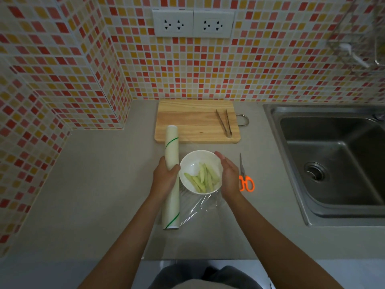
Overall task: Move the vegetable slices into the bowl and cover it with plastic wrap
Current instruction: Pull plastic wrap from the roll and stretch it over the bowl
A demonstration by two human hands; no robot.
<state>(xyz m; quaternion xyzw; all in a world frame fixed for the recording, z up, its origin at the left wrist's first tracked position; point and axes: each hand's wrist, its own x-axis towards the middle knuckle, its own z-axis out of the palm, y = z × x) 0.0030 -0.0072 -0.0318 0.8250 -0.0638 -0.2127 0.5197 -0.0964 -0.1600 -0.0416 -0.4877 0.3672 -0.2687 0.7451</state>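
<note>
A white bowl (192,161) stands on the grey counter and holds several pale green vegetable slices (203,178). Clear plastic wrap (198,207) stretches from the roll across the bowl and lies crumpled on the counter in front of it. The roll of plastic wrap (171,151) lies lengthwise just left of the bowl. My left hand (165,177) grips the roll around its middle. My right hand (228,177) rests with straight fingers against the bowl's right side, pressing on the wrap.
A wooden cutting board (187,124) lies behind the bowl with metal tongs (224,123) on its right part. Orange-handled scissors (244,177) lie right of my right hand. A steel sink (333,159) fills the right side. Tiled walls stand behind and to the left.
</note>
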